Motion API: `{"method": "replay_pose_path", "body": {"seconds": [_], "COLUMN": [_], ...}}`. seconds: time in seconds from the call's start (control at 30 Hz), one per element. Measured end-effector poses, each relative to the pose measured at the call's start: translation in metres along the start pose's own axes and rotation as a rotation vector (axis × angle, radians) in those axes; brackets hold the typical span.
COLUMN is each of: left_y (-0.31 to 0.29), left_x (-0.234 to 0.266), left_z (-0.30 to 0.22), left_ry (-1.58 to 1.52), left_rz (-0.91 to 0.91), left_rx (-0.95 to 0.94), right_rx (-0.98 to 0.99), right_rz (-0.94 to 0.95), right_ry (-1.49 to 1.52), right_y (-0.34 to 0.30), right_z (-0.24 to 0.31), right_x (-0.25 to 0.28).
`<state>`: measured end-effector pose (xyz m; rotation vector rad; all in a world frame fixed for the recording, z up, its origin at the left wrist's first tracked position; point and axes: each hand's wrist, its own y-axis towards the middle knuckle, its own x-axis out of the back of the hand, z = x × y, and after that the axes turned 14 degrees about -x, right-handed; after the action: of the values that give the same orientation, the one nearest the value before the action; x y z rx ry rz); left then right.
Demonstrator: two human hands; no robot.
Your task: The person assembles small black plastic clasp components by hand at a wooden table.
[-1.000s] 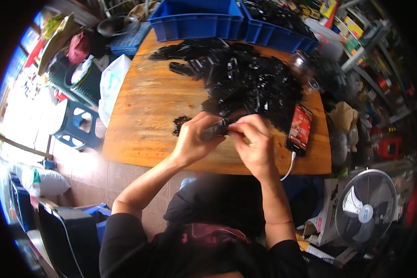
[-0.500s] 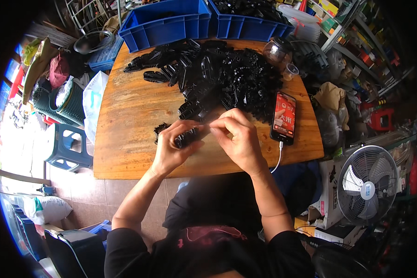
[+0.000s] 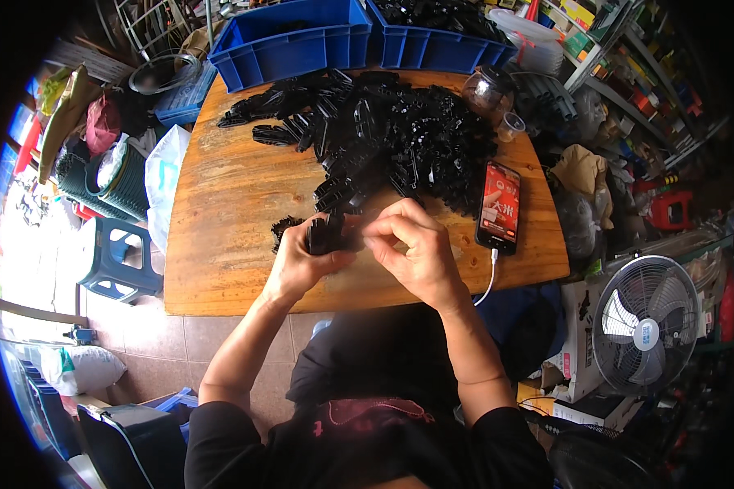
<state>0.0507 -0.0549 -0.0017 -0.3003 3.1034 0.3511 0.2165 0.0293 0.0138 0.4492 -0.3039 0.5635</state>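
My left hand point(image 3: 292, 267) is closed around a glossy black plastic part point(image 3: 321, 236) above the near side of the wooden table point(image 3: 228, 196). Close to its right, my right hand point(image 3: 420, 251) has thumb and forefinger pinched together; whatever may be between them is too small to make out. Just left of my left hand lies a little cluster of small black pieces point(image 3: 280, 230). Beyond both hands spreads a big heap of black plastic parts point(image 3: 440, 143), with longer ribbed pieces on its left side.
Two blue bins point(image 3: 294, 50) stand along the far edge, the right one holding black parts. A phone point(image 3: 499, 208) with a white cable lies on the right, near a clear jar point(image 3: 489, 90) and a small cup point(image 3: 510, 126). A fan point(image 3: 646, 334) and a blue stool point(image 3: 121, 257) flank the table.
The black part in my left hand has turned from lying slanted to pointing more away from me. My right hand has shifted slightly, its fingers still pinched.
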Motion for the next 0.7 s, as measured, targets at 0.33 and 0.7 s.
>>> {"method": "replay_pose_path", "body": {"seconds": [0.33,0.7], "left_y": [0.0,0.004], "left_x": [-0.001,-0.003], "left_z": [0.015,0.0], "left_ry": [0.276,-0.195], "left_rz": [0.041,0.005], "left_rx": [-0.222,0.097], "right_rx": [0.111,0.107], "right_rz": [0.019,-0.043], "right_ry": [-0.095,-0.039], "right_y": [0.001,0.009], "right_z": [-0.004,-0.017], "right_x": [-0.004,-0.001]}}
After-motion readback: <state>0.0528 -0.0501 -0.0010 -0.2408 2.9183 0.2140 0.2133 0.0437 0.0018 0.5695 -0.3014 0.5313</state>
